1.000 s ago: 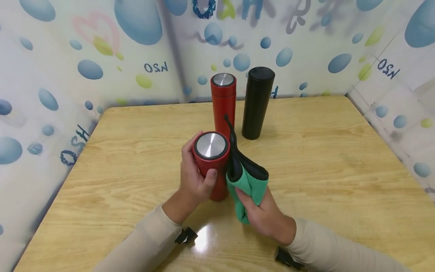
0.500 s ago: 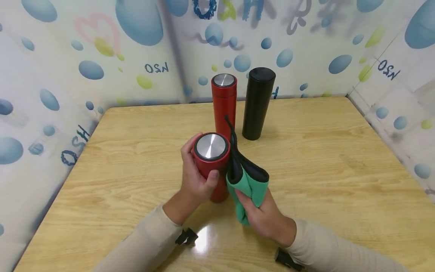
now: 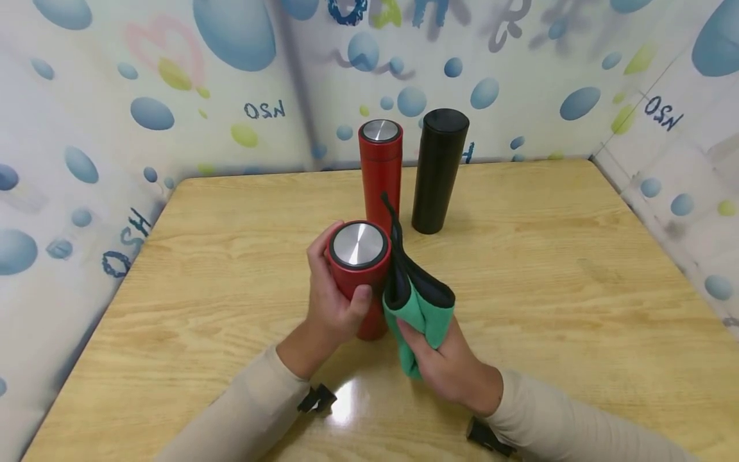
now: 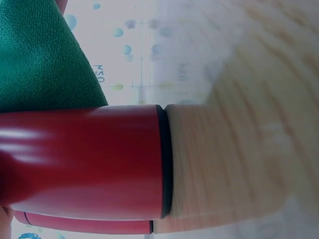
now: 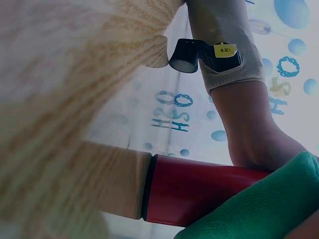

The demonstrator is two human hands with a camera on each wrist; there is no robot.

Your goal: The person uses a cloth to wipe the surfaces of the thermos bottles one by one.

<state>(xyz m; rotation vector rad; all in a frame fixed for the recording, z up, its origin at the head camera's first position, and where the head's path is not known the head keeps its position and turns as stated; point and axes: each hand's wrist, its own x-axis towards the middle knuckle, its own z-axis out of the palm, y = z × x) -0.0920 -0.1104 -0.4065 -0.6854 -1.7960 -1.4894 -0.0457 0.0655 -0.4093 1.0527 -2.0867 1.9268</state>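
A red thermos bottle [image 3: 374,317] with a brushed-metal top stands upright near the middle of the wooden table. My left hand [image 3: 330,300] grips its upper part from the left, thumb across the front. In the left wrist view, the dark base ring of this thermos bottle [image 4: 84,162] meets the tabletop. My right hand [image 3: 450,369] holds a folded green cloth [image 3: 424,317] with black edging against the bottle's right side, thumb on top. The green cloth [image 5: 264,204] overlaps the bottle's body in the right wrist view. The right fingers are hidden behind the cloth.
Behind the held bottle stands a second red thermos bottle [image 3: 381,173], partly covered by it and the cloth edge. A black thermos bottle [image 3: 440,173] stands to its right. The wooden table [image 3: 577,289] meets patterned walls at the back and sides.
Both hands keep their hold on the bottle and the cloth with almost no movement. The whole view has shifted very slightly upward.
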